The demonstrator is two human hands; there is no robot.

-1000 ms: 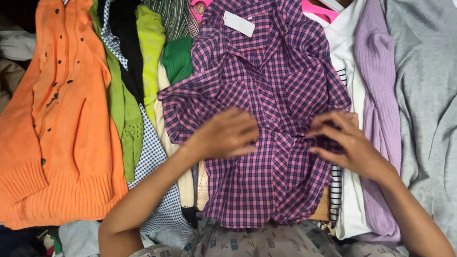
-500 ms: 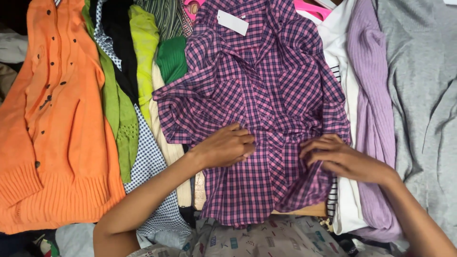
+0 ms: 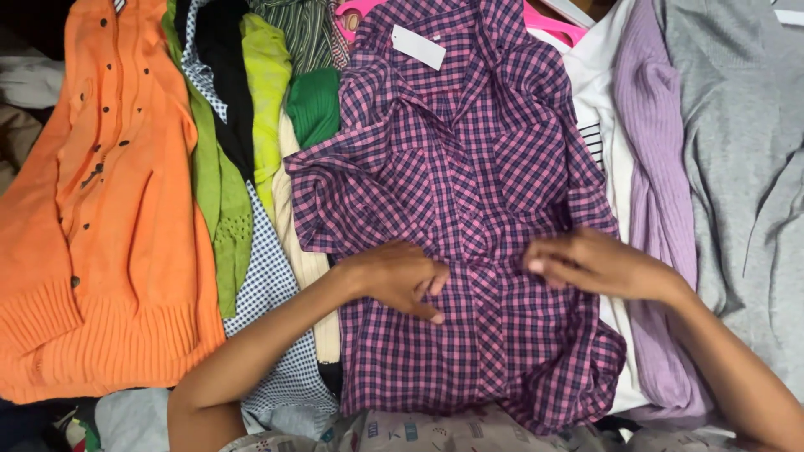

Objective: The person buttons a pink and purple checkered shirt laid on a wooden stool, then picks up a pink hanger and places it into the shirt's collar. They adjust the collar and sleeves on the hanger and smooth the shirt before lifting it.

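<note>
Both hands are pressing on a purple-and-pink checked cotton shirt.
The left hand and right hand are lying flat, fingers loosely spread, gripping nothing; shirt is lying between an orange knitted cardigan and a lilac ribbed top.

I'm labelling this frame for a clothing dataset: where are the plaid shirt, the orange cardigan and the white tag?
plaid shirt (image 3: 469,167), head view, chest panel above both hands.
orange cardigan (image 3: 100,251), head view, middle of its front.
white tag (image 3: 418,47), head view, centre of the tag at the collar.
</note>
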